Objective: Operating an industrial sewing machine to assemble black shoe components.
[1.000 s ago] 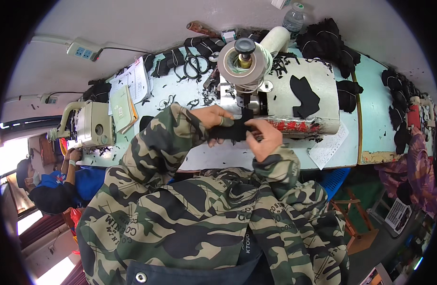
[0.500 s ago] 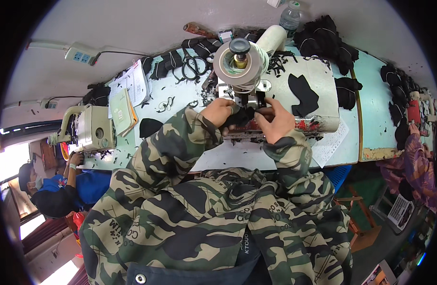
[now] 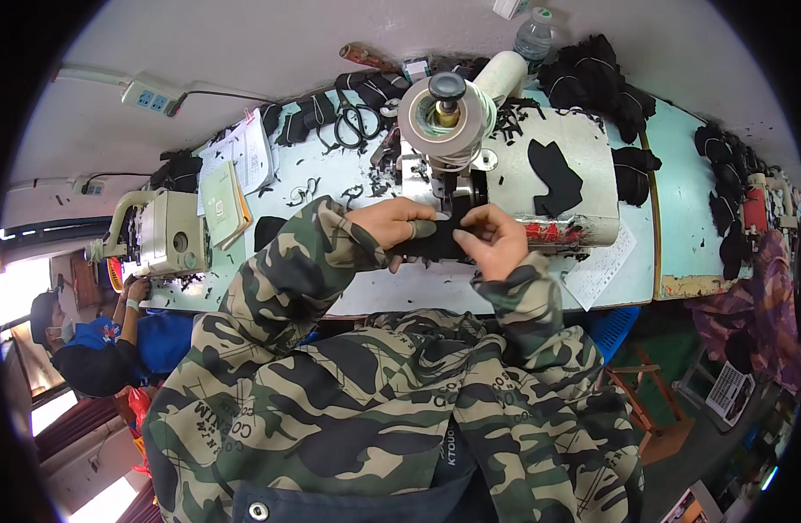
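Observation:
A dark piece of black fabric (image 3: 437, 242) lies in front of the sewing machine (image 3: 594, 228), its upper end reaching the machine's working head. My left hand (image 3: 395, 223) grips its left side, thumb on top and fingers underneath. With thumb and forefinger, my right hand (image 3: 498, 244) pinches the right edge of that fabric. On the machine's flat top rests a cut black fabric piece (image 3: 554, 178) with an angled outline. The round disc (image 3: 447, 113) wound with pale cord rises just beyond my hands. Exactly how the fabric sits under the head is hidden.
Black-handled scissors (image 3: 357, 124) lie at the back beside tied black bundles (image 3: 312, 118). Papers (image 3: 240, 155) and a green notebook (image 3: 226, 202) are to the left. A plastic bottle (image 3: 533, 37) stands behind. Co-workers sit at left (image 3: 95, 349) and right (image 3: 749, 296).
Both my hands have come nearer to me, and the right has shifted slightly left. More of the black fabric now shows, flatter between them. The right co-worker's hand has left the red machine part.

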Motion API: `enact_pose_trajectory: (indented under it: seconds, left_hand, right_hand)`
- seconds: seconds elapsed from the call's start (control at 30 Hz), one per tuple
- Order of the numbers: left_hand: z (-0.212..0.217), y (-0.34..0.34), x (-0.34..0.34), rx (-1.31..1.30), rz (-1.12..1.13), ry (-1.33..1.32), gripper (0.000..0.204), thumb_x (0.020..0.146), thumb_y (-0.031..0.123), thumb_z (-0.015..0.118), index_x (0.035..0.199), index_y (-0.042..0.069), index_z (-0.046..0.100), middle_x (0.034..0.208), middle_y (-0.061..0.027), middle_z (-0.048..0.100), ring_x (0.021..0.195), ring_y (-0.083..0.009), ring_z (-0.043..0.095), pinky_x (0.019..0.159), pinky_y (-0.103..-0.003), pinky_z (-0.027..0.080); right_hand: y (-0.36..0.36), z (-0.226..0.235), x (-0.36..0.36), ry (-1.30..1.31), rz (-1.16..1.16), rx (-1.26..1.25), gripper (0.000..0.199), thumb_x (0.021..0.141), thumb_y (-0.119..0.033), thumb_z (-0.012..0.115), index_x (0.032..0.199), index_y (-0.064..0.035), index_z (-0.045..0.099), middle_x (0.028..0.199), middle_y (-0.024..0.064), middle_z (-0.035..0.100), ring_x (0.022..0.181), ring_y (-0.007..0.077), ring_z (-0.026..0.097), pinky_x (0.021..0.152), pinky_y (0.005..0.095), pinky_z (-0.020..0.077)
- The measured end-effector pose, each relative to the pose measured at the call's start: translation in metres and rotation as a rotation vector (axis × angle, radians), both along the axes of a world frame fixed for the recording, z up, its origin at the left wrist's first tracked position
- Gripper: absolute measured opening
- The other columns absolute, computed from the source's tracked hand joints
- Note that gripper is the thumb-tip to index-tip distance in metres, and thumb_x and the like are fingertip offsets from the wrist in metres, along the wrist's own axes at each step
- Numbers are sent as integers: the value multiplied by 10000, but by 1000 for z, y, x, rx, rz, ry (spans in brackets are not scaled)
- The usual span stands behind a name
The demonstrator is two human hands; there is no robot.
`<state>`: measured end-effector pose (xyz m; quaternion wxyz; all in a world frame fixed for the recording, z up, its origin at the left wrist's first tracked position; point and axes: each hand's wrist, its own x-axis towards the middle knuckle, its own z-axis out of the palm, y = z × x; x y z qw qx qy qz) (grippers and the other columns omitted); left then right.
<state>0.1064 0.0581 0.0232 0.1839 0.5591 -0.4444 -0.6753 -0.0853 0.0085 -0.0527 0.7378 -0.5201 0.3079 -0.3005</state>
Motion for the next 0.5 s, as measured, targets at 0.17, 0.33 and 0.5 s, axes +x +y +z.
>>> enact_pose_trajectory:
  seconds: [0.17,0.33,0.5]
  left_hand:
    - [-30,-5,17,224,160,125,231,909,219,473,949,12,568,570,-48,544,395,-102,483,335,-237,389]
    - [-35,-25,34,203,200,-85,231,886,217,499,959,17,590,568,-38,544,387,-103,468,319,-245,383]
    - [-31,-44,16,210,334,-151,214,882,233,525,957,45,595,593,-24,550,407,-98,464,311,-240,361]
  right_hand:
    - [15,3,15,297,-71,-491,221,742,-67,634,955,-32,587,775,129,625,683,188,636,630,281,499]
    - [13,-11,34,0,142,188,378,805,-56,591,1157,53,506,1027,184,614,864,208,637,673,283,527]
    - [-1,-2,19,149,63,-19,417,820,-115,594,1176,71,478,989,178,627,873,209,637,699,289,514]
